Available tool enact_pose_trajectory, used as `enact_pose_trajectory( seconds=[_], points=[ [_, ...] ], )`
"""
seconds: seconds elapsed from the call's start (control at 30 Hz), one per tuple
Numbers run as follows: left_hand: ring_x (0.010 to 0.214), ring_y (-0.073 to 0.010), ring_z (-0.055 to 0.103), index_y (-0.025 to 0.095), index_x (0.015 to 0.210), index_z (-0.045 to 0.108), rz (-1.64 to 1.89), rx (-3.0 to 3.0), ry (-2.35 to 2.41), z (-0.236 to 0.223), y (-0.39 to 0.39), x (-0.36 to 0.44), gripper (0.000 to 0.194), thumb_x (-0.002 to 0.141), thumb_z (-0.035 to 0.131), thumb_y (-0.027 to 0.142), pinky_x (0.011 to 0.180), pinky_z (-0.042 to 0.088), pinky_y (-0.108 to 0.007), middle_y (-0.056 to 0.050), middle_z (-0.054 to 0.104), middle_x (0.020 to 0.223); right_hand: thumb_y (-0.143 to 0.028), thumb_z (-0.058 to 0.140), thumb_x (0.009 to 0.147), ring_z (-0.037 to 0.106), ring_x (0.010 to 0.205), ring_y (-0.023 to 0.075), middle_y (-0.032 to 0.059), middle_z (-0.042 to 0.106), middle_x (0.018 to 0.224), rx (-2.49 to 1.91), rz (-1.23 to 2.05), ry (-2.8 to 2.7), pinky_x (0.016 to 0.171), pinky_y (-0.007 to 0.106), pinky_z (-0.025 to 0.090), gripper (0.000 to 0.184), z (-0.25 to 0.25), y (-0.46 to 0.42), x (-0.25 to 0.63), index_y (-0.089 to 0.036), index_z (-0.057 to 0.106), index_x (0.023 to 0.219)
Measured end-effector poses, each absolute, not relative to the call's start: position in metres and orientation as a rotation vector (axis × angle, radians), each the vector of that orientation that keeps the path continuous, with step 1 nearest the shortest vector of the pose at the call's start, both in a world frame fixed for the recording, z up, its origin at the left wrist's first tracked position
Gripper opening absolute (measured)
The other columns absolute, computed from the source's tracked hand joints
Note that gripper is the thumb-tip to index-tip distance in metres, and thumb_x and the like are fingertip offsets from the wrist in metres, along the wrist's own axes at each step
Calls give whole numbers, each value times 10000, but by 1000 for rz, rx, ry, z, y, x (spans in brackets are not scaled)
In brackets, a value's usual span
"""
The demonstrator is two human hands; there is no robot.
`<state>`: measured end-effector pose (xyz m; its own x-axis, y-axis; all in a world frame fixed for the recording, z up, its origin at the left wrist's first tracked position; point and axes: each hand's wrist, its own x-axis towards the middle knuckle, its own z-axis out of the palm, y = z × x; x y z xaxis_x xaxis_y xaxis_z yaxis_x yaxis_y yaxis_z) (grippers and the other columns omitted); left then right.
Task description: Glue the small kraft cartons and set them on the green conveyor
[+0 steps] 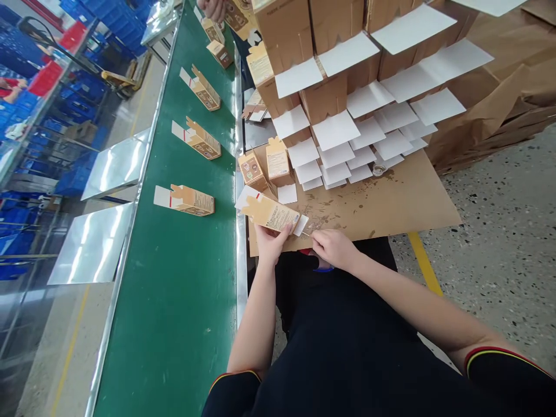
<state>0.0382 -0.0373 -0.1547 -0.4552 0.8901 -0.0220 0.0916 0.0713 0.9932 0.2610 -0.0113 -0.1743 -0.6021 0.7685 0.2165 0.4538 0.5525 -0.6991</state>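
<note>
My left hand (271,243) is closed round a tan printed carton (273,213), held tilted above the cardboard sheet. The carton's white flap sticks out at its far left end, and a small white bottom flap (300,225) stands open towards my right hand. My right hand (334,248) is closed in a pinch just right of that flap. A thin pale stick (306,234) juts from its fingertips to the flap; most of it is hidden. Two more tan cartons, one (252,171) leaning and one (278,161) upright, stand just beyond the held carton.
Stacked brown cartons (286,40) with white flaps rise ahead on a stained cardboard sheet (417,202). A tape roll (379,169) lies by the stack. On my left runs a green conveyor belt (174,301) carrying several cartons (197,201). Another person's hand (214,8) shows at the top.
</note>
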Motion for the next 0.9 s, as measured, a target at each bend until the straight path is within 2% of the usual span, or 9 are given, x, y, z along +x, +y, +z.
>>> enact_pose_trajectory(
  seconds=[0.13, 0.3, 0.5, 0.63, 0.77, 0.9],
  points=[
    [1468, -368, 697, 248, 1494, 483, 1468, 1061, 1777, -165, -39, 52, 1000, 720, 1062, 504, 1241, 577, -530, -194, 682, 1510, -160, 522, 1041, 545, 646, 175, 4, 600, 699, -1022, 855, -2136, 690, 305, 437, 228, -166, -19, 278, -239, 602, 843],
    [1480, -366, 680, 260, 1472, 479, 1367, 1179, 1933, -160, -46, 66, 913, 757, 1030, 391, 1239, 566, -484, -186, 662, 1503, -242, 582, 1033, 501, 557, 147, -24, 569, 647, -1134, 945, -1907, 597, 284, 438, 203, -155, -30, 315, -249, 662, 846],
    [1523, -401, 638, 267, 1471, 466, 1302, 1144, 2045, -163, -47, 74, 912, 751, 1019, 354, 1266, 531, -535, -187, 665, 1478, -356, 636, 1043, 497, 518, 137, -19, 578, 623, -1219, 1071, -1787, 531, 278, 456, 255, -148, -47, 330, -250, 690, 818],
    [1462, -380, 694, 270, 1460, 502, 1369, 1172, 1991, -167, -44, 71, 894, 741, 1026, 355, 1238, 572, -522, -178, 690, 1463, -428, 645, 1061, 537, 507, 140, -18, 601, 616, -1168, 1167, -1758, 498, 270, 463, 304, -147, -50, 327, -248, 711, 825],
    [1429, -377, 725, 256, 1487, 492, 1471, 1085, 2076, -149, -62, 25, 988, 701, 1069, 411, 1210, 615, -541, -179, 716, 1445, -448, 653, 1085, 629, 544, 163, 3, 691, 654, -1195, 1129, -1691, 553, 282, 546, 285, -143, -46, 334, -252, 768, 915],
    [1565, -384, 630, 267, 1624, 313, 1645, 970, 2330, -126, -106, -57, 1189, 713, 1049, 472, 1271, 571, -590, -231, 575, 1665, -478, 657, 1097, 681, 575, 186, 19, 725, 667, -1255, 1047, -1657, 590, 303, 584, 301, -138, -38, 346, -255, 780, 937]
  ],
)
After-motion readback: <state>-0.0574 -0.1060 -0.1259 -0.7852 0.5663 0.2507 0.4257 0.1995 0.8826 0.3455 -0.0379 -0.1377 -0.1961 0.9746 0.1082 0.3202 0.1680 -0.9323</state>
